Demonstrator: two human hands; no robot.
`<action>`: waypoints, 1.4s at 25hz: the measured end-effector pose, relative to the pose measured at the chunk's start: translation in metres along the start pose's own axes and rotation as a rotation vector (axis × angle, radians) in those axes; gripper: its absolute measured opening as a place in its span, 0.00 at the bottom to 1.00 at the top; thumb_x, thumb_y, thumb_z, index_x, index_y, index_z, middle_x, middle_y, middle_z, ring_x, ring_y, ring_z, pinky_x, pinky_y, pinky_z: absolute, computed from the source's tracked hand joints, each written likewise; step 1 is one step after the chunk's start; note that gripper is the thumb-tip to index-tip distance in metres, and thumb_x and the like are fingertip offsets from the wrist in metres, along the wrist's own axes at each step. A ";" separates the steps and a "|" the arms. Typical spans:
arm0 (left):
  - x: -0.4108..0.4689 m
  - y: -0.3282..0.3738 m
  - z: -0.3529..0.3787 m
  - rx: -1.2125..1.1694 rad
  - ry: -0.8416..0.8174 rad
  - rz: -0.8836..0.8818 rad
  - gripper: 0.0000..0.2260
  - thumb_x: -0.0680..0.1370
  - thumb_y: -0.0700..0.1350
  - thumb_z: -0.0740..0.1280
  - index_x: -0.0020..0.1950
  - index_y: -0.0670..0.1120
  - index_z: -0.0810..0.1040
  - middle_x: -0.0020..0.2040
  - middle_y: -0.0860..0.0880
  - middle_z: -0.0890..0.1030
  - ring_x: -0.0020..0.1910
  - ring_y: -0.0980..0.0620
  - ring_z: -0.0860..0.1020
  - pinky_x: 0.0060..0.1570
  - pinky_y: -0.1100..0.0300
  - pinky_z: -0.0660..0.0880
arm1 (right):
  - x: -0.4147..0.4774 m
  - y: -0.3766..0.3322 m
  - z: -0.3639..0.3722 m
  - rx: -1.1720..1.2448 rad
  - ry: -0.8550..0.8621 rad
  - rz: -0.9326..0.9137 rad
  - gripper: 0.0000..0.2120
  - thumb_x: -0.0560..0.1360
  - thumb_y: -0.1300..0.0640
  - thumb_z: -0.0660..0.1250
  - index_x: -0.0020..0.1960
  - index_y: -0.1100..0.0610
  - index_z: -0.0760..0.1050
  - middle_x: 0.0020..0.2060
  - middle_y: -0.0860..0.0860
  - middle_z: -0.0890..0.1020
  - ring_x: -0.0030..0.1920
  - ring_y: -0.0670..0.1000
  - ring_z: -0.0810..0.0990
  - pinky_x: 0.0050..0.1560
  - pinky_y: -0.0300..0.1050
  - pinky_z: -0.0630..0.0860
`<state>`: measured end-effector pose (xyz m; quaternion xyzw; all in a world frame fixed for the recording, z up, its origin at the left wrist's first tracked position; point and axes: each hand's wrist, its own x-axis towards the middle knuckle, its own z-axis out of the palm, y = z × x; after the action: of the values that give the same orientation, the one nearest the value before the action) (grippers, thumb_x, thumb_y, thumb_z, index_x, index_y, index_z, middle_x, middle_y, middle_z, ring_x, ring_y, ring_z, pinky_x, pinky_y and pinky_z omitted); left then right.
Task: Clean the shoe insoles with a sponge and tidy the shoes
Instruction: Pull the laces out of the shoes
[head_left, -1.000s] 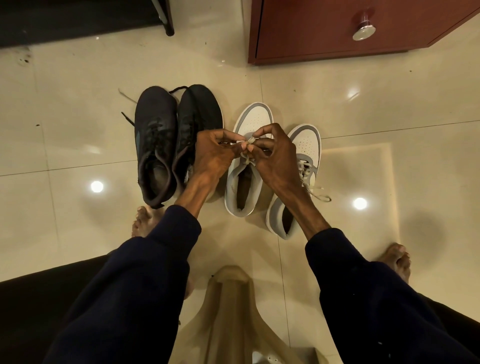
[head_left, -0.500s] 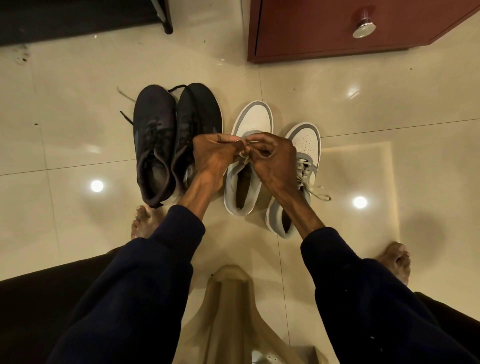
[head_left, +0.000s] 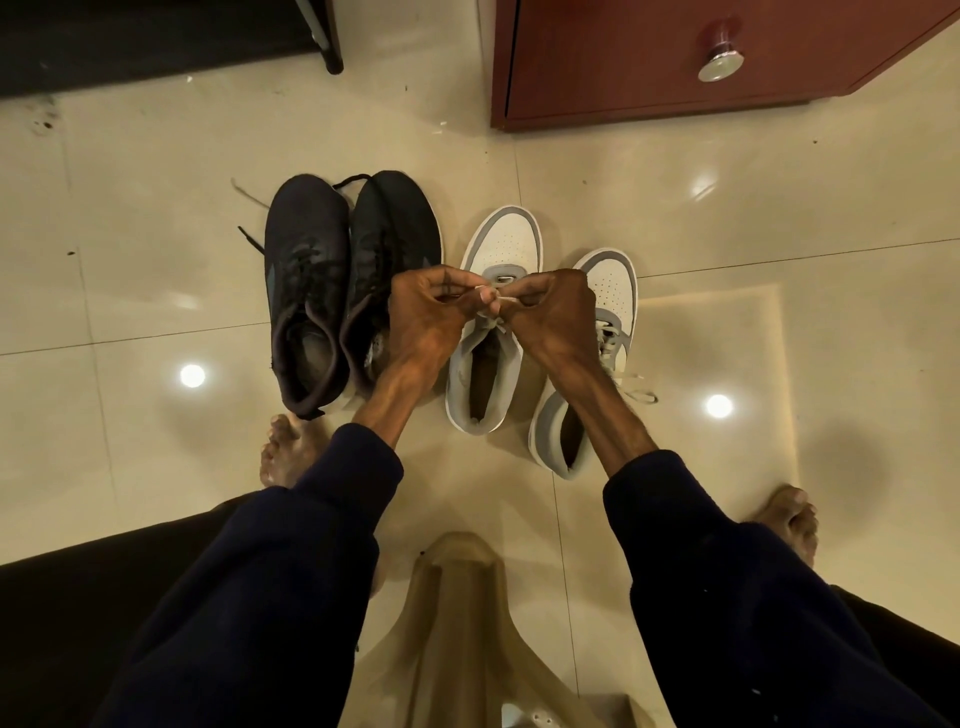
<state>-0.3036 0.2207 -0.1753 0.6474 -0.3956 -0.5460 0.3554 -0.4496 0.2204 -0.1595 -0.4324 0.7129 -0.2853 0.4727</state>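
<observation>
Two pairs of shoes stand on the tiled floor. The black pair (head_left: 311, 291) is on the left, its loose laces trailing at the toes. To its right stands the white-and-grey pair: the left sneaker (head_left: 493, 332) and the right sneaker (head_left: 613, 291). My left hand (head_left: 426, 317) and my right hand (head_left: 556, 312) meet above the left white sneaker, each pinching its white lace (head_left: 496, 306). The right sneaker's lace (head_left: 636, 389) lies loose on the floor. No sponge or insole shows.
A red-brown wooden cabinet (head_left: 649, 62) with a metal knob (head_left: 719, 65) stands at the back right. A dark furniture leg (head_left: 330, 47) is at the back left. A beige plastic stool (head_left: 462, 623) sits between my knees. My bare feet rest on the floor.
Both hands have dropped slightly toward the left white sneaker and drawn close together, still working its lace. The shoes have not moved.
</observation>
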 end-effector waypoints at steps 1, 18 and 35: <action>0.000 0.001 0.000 -0.008 -0.005 -0.015 0.04 0.75 0.40 0.76 0.49 0.41 0.85 0.44 0.46 0.87 0.43 0.49 0.87 0.47 0.57 0.83 | 0.000 -0.001 -0.002 0.063 -0.005 0.040 0.12 0.69 0.56 0.81 0.50 0.58 0.85 0.39 0.49 0.86 0.38 0.45 0.86 0.40 0.38 0.82; 0.012 0.032 -0.003 -0.473 -0.018 -0.653 0.07 0.76 0.34 0.73 0.52 0.41 0.85 0.44 0.45 0.86 0.39 0.51 0.85 0.43 0.58 0.83 | -0.006 -0.005 -0.011 0.011 0.086 -0.211 0.03 0.72 0.56 0.78 0.44 0.56 0.87 0.38 0.44 0.85 0.42 0.37 0.83 0.46 0.25 0.72; -0.036 -0.013 -0.005 0.248 0.302 0.013 0.16 0.79 0.45 0.73 0.66 0.47 0.79 0.62 0.48 0.79 0.55 0.52 0.81 0.54 0.60 0.80 | -0.072 0.041 -0.054 -0.057 0.224 -0.133 0.06 0.76 0.59 0.75 0.52 0.58 0.83 0.45 0.47 0.85 0.46 0.40 0.82 0.50 0.30 0.76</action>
<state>-0.3001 0.2595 -0.1709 0.7583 -0.4062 -0.3873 0.3316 -0.5003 0.3027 -0.1415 -0.4574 0.7388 -0.3422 0.3575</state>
